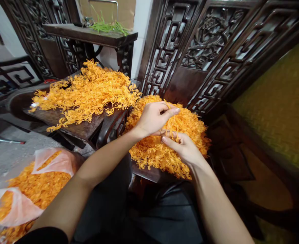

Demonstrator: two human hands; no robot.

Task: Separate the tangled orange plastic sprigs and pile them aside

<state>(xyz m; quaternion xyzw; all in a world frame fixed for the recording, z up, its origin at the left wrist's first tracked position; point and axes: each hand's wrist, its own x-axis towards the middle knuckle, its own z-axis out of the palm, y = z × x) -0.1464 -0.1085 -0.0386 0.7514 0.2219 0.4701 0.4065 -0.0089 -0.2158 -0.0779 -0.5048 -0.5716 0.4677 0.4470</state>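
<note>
A thin orange strand (pixel 177 137) runs between my two hands, over a big heap of frilly orange strands (pixel 149 156). My left hand (pixel 154 118) is closed in a pinch on its upper part, thumb against the fingers. Just below and to the right, my right hand (pixel 182 146) is also closed, its thumb and fingers on the lower loops. The hands cover part of the strand, so its full shape is hidden. The heap rests on a dark wooden seat in front of my lap.
Another pile of orange strands (pixel 90 93) spreads over a dark wooden surface (pixel 65 118) to the left. An open plastic bag (pixel 54 159) full of orange pieces stands on the floor at lower left. Behind are carved wooden panels (pixel 185 79) and a small table (pixel 88 34) with green stems.
</note>
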